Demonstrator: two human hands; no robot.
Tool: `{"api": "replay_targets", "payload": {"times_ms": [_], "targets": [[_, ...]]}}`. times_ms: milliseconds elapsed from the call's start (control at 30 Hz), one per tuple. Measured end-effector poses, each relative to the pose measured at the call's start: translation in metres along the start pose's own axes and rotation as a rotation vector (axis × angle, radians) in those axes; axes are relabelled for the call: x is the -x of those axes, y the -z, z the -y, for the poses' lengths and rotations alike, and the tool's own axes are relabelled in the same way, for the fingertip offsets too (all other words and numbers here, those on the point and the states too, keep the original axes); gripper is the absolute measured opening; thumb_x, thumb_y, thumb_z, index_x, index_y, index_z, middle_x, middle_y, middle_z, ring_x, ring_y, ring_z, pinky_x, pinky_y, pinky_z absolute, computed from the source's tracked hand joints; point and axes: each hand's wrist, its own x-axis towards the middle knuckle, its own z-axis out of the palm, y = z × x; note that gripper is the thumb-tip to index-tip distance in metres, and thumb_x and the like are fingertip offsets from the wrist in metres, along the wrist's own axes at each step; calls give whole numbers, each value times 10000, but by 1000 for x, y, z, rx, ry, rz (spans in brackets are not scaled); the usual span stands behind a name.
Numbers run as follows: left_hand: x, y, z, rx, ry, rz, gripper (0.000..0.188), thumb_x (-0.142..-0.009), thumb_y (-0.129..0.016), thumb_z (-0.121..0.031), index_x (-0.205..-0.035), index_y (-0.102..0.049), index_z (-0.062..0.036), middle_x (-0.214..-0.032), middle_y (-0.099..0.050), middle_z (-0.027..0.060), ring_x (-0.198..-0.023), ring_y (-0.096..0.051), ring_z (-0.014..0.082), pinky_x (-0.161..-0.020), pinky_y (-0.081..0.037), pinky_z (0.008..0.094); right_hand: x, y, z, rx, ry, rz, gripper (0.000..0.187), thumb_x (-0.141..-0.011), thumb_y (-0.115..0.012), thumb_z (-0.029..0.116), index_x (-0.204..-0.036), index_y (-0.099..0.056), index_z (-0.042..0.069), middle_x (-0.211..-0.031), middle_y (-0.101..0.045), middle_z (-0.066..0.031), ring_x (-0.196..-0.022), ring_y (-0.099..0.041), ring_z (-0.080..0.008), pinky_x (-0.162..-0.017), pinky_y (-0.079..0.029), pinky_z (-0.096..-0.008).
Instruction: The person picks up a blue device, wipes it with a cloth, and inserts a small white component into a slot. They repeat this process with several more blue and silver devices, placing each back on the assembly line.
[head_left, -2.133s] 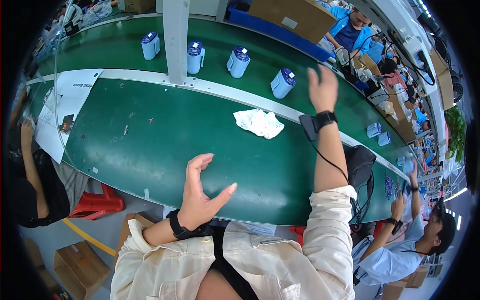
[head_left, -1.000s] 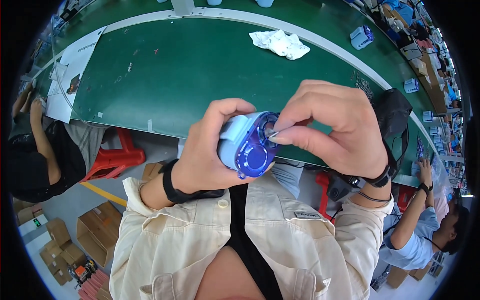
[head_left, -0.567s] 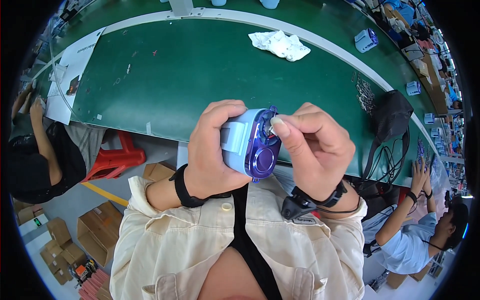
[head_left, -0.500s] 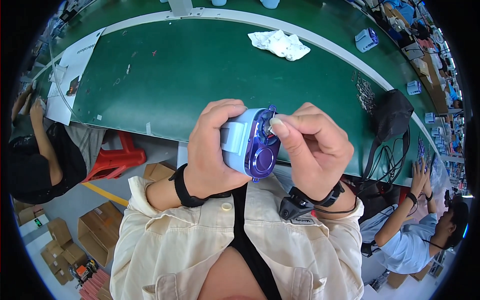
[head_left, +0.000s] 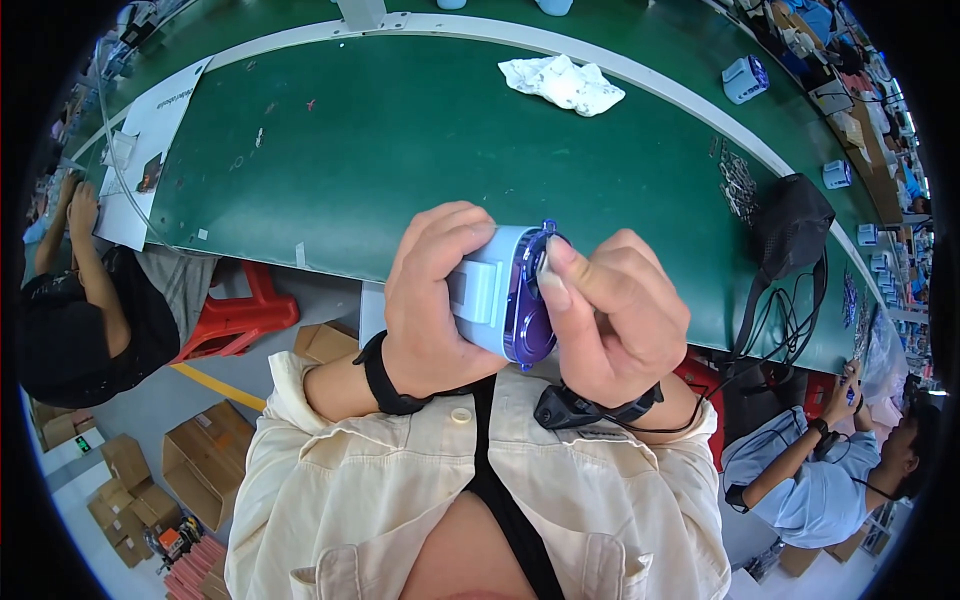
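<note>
Co-worker in black is sitting at the far left, with both arms reaching up toward the table's edge. White paper is lying on the end of the green table there. Cardboard boxes are standing on the floor below, and a red stool is showing nearer to you.

Your left hand is wrapping firmly around the body of a light blue container, thumb below and fingers over the top. You are holding that container in front of your chest, by the table's near edge, tipped so that its purple lid is facing right. White crumpled cloth or plastic is lying farther back on the table.

Your right hand is bringing its thumb and forefinger close together at the upper part of the lid; you cannot tell whether anything small is sitting between them.

Farther right, small metal pieces are lying in a heap, beside a black bag from which dark cords are trailing. Another container is standing beyond the white rail. At the far right, a person in light blue is working at the table.
</note>
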Motion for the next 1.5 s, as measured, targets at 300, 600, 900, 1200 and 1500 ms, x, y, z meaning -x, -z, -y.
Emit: {"api": "replay_targets", "payload": {"times_ms": [300, 600, 900, 1200, 1500], "targets": [[4, -5, 12, 148, -97, -86, 720, -644, -870, -165, -1201, -439, -11, -1107, -582, 197, -941, -617, 345, -801, -509, 421, -9, 16, 1, 48, 157, 220, 300, -754, -714, -18, -1050, -690, -63, -684, -574, -76, -557, -482, -171, -504, -367, -296], [-5, -5, 10, 233, -127, -11, 754, -653, -877, -173, -1224, -410, -19, -1153, -571, 207, -981, -611, 339, -838, -496, 425, -11, 10, 5, -371, -334, 219, 447, -909, -617, 188, -1265, -552, -74, -1241, -531, -179, -1075, -548, -236, -889, -454, -353], [3, 0, 9, 97, -124, -14, 751, -680, -866, -193, -1248, -406, -22, -1166, -579, 218, -1005, -599, 346, -879, -475, 435, -1, -13, -2, -892, -563, 283, 501, -975, -528, 287, -1335, -471, -56, -1404, -433, -254, -1281, -461, -305, -1063, -364, -401], [10, -5, 12, 80, -99, -114, 730, -697, -853, -180, -1256, -401, -50, -1187, -569, 221, -1004, -590, 334, -886, -462, 442, -8, -15, -1, -809, -457, 371, 465, -988, -503, 312, -1308, -489, -25, -1396, -435, -263, -1255, -480, -293, -1049, -375, -396], [9, -9, 16, 186, -86, -87, 760, -683, -857, -154, -1257, -372, -44, -1233, -533, 210, -1032, -574, 332, -905, -450, 437, -4, -15, -7, -979, -551, 299, 367, -986, -519, 231, -1281, -525, 13, -1385, -447, -229, -1277, -461, -272, -1063, -355, -377]]}}
